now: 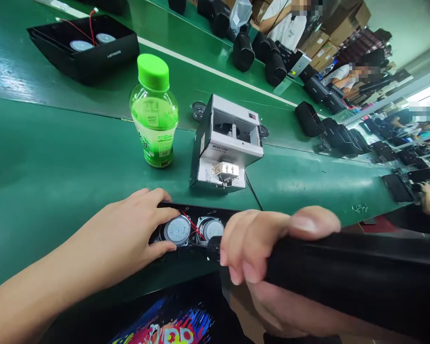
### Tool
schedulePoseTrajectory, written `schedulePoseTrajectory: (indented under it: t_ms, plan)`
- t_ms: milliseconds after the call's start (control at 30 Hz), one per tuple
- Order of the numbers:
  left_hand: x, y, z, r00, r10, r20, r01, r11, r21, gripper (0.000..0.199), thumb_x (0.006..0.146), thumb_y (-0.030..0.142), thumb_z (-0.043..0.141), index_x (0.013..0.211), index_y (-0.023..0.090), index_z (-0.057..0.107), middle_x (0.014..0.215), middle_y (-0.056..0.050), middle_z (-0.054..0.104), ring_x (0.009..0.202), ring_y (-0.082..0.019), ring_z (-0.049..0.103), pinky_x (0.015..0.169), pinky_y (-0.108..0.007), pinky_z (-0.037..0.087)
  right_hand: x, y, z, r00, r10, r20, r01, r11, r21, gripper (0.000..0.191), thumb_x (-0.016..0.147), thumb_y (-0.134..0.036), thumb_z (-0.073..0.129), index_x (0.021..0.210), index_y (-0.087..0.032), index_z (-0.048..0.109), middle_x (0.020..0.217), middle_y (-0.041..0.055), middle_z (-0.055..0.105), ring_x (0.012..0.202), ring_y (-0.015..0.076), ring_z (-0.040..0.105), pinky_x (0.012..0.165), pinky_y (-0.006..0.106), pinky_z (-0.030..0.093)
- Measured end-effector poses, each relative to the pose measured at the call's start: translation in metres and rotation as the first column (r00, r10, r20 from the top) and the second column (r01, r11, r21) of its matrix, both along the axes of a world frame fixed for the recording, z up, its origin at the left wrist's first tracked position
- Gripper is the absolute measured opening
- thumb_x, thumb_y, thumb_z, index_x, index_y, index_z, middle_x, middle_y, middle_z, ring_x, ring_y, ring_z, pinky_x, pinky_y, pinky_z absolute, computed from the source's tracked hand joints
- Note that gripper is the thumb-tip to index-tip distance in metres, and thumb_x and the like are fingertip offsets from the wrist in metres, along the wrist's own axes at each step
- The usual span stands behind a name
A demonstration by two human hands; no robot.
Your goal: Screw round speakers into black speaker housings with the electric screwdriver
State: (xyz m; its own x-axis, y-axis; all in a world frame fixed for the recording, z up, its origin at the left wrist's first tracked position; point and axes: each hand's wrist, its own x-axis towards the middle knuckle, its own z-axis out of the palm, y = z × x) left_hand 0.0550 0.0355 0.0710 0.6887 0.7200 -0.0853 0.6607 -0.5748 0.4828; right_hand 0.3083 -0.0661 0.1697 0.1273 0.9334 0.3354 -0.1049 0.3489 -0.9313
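My left hand (pixel 139 229) grips the left end of a black speaker panel (pixel 200 209), thumb on the near edge and fingers over the far edge. Two round speakers (pixel 177 230) sit in the panel, backs up, with thin red wires (pixel 190 222) between them. My right hand (pixel 258 243) is wrapped around a long black power screwdriver (pixel 344 267), its body running off to the right. Its dark nose (pixel 215 242) is over the panel's near edge beside the right-hand speaker; whether it touches a screw cannot be made out. My right fingers hide the panel's right end.
A grey screw-feeder machine (pixel 232 148) stands just beyond the panel, loose speakers (pixel 199 110) behind it. Left of it is a green-capped bottle (pixel 154 114). A black speaker housing (pixel 89 52) lies far left. Black cabinets (pixel 243 50) and co-workers (pixel 288 24) line the far side.
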Motion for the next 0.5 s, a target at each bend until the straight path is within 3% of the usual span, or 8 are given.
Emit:
schedulePoseTrajectory:
  t_ms: [233,500]
  plan:
    - [0.002,-0.005,0.004,1.000,-0.017,-0.023,0.018,1.000,0.023,0.041,0.092,0.041,0.104,0.132,0.044,0.098,0.143,-0.009,0.087,0.123,-0.043,0.087,0.096,-0.059,0.075,-0.012,0.000,-0.018,0.999,-0.019,-0.040,0.019,1.000,-0.011,0.031,0.130,-0.062,0.075,0.133,-0.042,0.099,0.070,-0.0048,0.075,0.056,0.0205,0.072,0.063,0.040,0.071]
    - [0.005,-0.005,0.011,0.998,-0.018,-0.057,0.018,1.000,0.012,0.037,0.092,0.039,0.103,0.128,0.044,0.098,0.141,-0.009,0.086,0.123,-0.042,0.086,0.094,-0.059,0.074,-0.010,-0.002,-0.023,0.998,-0.004,-0.056,0.003,1.000,-0.024,0.026,0.128,-0.058,0.080,0.133,-0.040,0.098,0.076,-0.0043,0.079,0.060,0.0206,0.075,0.067,0.042,0.073]
